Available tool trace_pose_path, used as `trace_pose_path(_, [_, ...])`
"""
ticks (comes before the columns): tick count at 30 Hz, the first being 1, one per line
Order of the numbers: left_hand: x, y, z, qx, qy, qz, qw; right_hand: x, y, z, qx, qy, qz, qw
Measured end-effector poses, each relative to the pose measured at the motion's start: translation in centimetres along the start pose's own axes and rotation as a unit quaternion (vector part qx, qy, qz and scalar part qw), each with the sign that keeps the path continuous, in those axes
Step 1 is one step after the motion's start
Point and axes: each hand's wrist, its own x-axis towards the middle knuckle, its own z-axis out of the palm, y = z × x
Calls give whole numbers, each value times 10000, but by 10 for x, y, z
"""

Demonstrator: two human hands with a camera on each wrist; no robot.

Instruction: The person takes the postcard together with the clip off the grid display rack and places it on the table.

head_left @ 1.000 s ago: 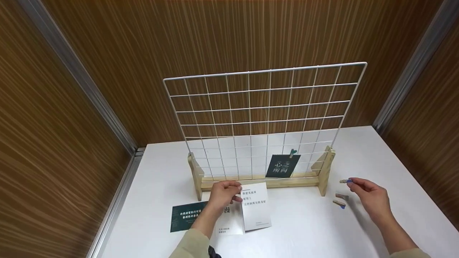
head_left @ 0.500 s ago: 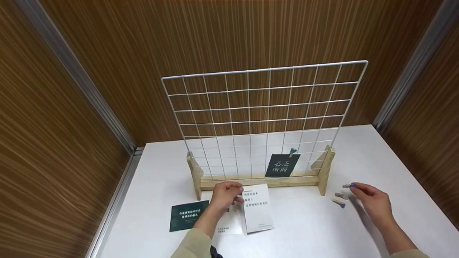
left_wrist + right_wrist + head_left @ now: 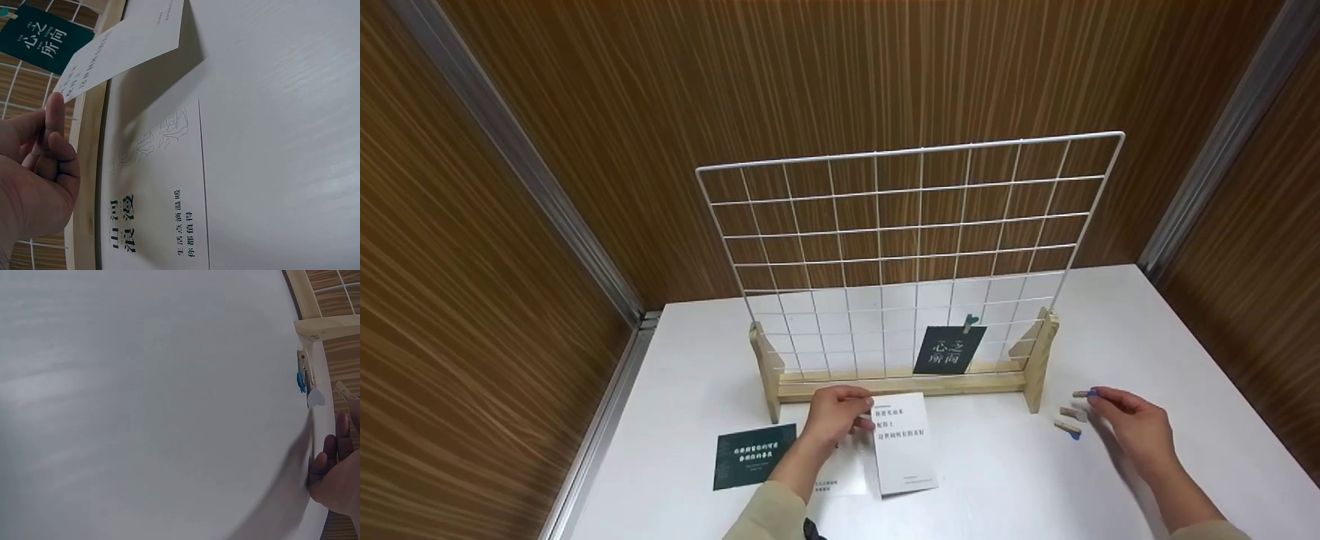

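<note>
My left hand pinches a white printed card by its upper left corner, raised above the table in front of the rack. Under it lies another white card with dark green characters, partly covered by the hand and forearm in the head view. At the right, my right hand pinches a small wooden clothespin with a blue end. Below that, two more clothespins lie on the table, one with a white heart and one with a blue heart.
A white wire grid stands in a wooden base behind the hands. A dark green card hangs on it by a clothespin with a green heart. Another dark green card lies on the white table at the left.
The white card in my left hand has shifted slightly right and toward me. My right hand, still with the clothespin, has dropped slightly toward the ones on the table.
</note>
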Motion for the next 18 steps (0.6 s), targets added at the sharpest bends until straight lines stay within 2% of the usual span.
trace_pose_path(10, [0,-4,7,9,-27,-60,10000,-2,8,7,-467,74,45,9989])
trace_pose_path(14, [-1,-3,7,52,-37,-79,9999,-1,8,9,-453,-25,93,9989])
trace_pose_path(18, [-2,-3,7,57,-78,-66,9999,-2,8,11,-436,-12,-30,9990])
